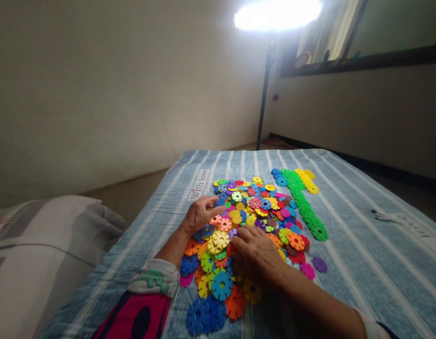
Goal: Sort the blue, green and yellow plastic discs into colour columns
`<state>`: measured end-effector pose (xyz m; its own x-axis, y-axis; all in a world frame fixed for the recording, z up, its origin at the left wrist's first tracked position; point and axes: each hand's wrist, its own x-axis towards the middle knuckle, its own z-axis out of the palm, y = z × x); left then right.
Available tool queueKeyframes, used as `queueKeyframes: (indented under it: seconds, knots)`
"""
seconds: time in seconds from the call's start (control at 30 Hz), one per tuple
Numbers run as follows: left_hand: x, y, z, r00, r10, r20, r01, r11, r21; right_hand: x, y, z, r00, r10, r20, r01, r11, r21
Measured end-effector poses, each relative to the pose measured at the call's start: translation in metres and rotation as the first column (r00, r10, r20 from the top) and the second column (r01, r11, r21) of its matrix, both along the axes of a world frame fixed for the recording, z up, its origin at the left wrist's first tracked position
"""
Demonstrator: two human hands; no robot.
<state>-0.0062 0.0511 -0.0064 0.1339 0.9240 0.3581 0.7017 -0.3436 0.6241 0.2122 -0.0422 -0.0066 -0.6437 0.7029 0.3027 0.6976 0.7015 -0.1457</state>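
Striped cloth [344, 202] bears notched discs [235, 216], heaped beneath left fingers [208, 199], loosely open, and right fingers [244, 232], curled, grip unclear.

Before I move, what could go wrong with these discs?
The pile of loose discs overlaps in layers, so a sweep could spread it. The green discs lie beside it in an overlapping row, so a rightward push might disturb them. The right grip hides part of the pile, so discs beneath may shift unseen.
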Motion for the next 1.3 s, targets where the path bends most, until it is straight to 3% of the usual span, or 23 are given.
queueKeyframes:
  seconds: [0.2,0.47,0.57,0.8,1.1,1.3]
  knots:
    - [0.000,0.000,0.001,0.991,-0.084,-0.101,0.085,0.996,0.001,-0.006,-0.002,-0.013,0.989,0.134,-0.055,-0.132,0.991,0.037]
    - [0.004,-0.001,0.002,0.972,-0.087,-0.218,0.091,0.996,0.011,-0.004,-0.006,-0.010,0.978,0.180,-0.102,-0.171,0.981,0.091]
    - [0.003,0.000,0.000,0.977,-0.085,-0.194,0.087,0.996,0.003,0.001,0.000,-0.008,0.985,0.125,-0.116,-0.111,0.986,0.125]
    - [-0.001,0.005,-0.006,0.995,-0.078,-0.065,0.076,0.997,-0.030,0.019,0.020,-0.001,0.976,-0.214,-0.052,0.218,0.970,0.107]
    - [-0.002,0.004,-0.005,0.998,-0.034,-0.048,0.035,0.999,0.000,0.016,0.030,-0.002,0.969,-0.246,0.018,0.245,0.969,0.044]
    - [-0.002,0.005,-0.006,0.999,0.001,-0.045,-0.001,1.000,0.017,0.022,0.029,0.003,0.948,-0.318,0.017,0.316,0.946,0.069]
